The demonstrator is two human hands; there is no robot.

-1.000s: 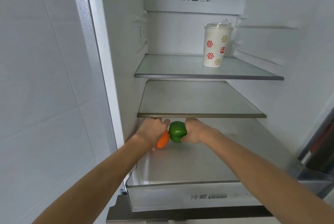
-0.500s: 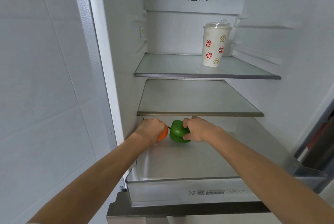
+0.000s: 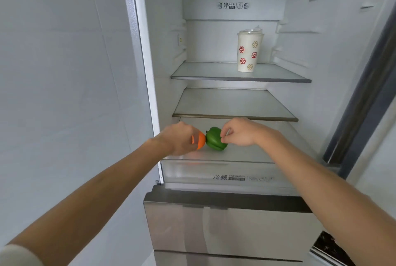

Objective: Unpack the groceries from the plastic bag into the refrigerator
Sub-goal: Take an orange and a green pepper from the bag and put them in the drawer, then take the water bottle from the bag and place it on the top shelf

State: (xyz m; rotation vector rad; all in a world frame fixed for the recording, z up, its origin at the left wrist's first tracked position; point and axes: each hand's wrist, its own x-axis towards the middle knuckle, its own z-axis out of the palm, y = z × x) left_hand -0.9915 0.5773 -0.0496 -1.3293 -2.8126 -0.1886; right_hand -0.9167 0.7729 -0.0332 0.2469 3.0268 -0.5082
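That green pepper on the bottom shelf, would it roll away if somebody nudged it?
Probably a little. The green pepper looks rounded and glossy, and the bottom shelf under it is smooth, so it may rock or slide. Its lumpy lobes would likely stop a long roll. The orange item pressed against its left side may block it there.

Three glass shelves sit stacked inside the open refrigerator (image 3: 214,29). The top shelf (image 3: 203,72) carries one lidded paper cup (image 3: 248,52) with red and gold round patterns, standing upright toward the right and far back. The middle shelf (image 3: 231,105), edged in a dark metal strip along its near side, is bare. The bottom shelf (image 3: 267,150) holds a green bell pepper (image 3: 215,138) near its left front, lying on the glass, with an orange vegetable (image 3: 200,140) touching its left side, mostly hidden, so whether it rests on the glass cannot be told.
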